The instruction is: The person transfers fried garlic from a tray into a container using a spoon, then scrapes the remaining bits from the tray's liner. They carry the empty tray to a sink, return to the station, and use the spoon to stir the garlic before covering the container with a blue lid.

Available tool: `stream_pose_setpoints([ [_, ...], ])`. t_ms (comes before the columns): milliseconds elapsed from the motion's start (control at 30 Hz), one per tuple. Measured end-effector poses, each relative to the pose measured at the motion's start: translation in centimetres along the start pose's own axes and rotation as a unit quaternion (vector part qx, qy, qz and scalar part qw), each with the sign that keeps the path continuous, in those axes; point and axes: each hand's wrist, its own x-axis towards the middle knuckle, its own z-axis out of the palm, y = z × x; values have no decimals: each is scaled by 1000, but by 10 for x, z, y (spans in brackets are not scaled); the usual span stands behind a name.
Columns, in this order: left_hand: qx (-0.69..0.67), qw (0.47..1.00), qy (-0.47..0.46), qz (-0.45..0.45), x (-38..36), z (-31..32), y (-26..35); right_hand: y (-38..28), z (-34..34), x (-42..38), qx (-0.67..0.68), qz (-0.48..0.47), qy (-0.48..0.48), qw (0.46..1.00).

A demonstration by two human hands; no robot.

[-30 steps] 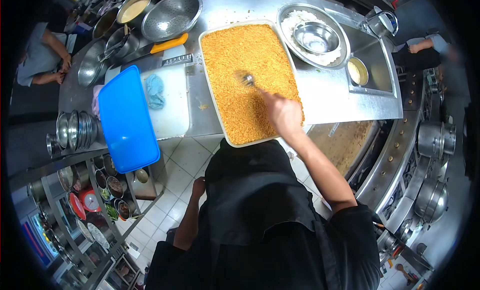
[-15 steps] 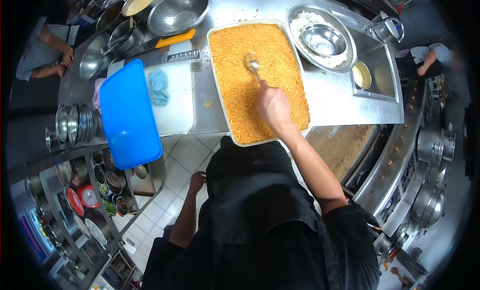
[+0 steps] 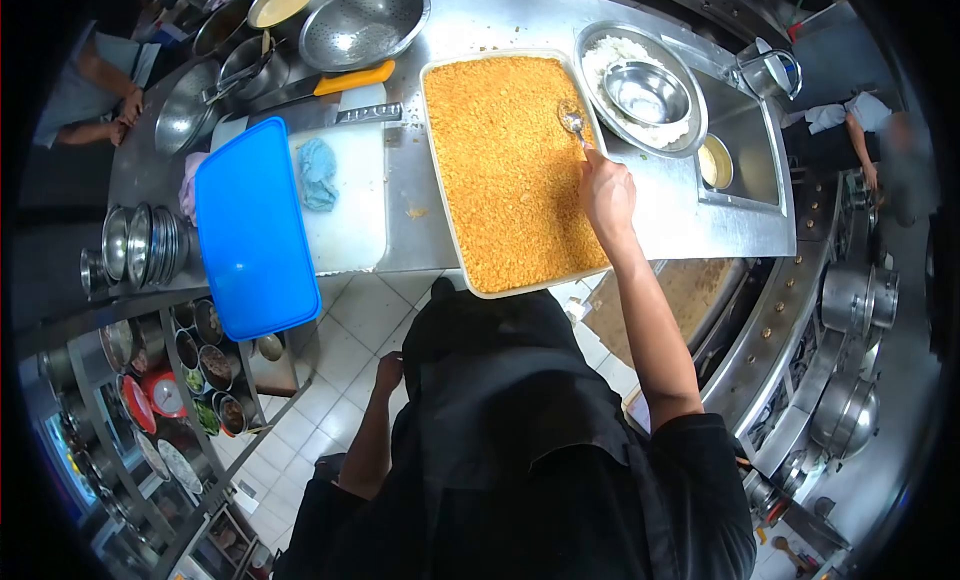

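Observation:
My right hand [image 3: 608, 192] is closed around the handle of a metal spoon [image 3: 572, 120]. The spoon's bowl rests on orange-brown crumbs [image 3: 515, 180] that fill a large white rectangular tray [image 3: 455, 248], near its upper right side. The crumb layer looks mostly level. Low beside the dark apron hangs my left hand [image 3: 389, 370], away from the counter; its fingers are partly hidden and too small to make out.
Left of the tray lie a blue lid [image 3: 258, 235], a white cutting board [image 3: 355, 205] with a teal cloth [image 3: 318, 175], and a yellow-handled knife [image 3: 355, 77]. A colander [image 3: 363, 25] stands behind. Rightward are a bowl of white food [image 3: 655, 130] and a sink [image 3: 752, 145]. Two people stand nearby.
My right hand has carried the spoon rightward across the crumbs, from the tray's middle to its right side. My left hand stays low. The person on the right has shifted an arm.

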Motion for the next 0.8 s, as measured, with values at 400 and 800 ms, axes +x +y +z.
stream_pose_setpoints([
  [400, -109, 993, 8, -48, -4, -27, 32, -92, 21, 10, -20, -167, -36, 985],
  [800, -213, 963, -25, -164, 1, -30, 45, -35, 16, 37, -96, -168, 27, 981],
])
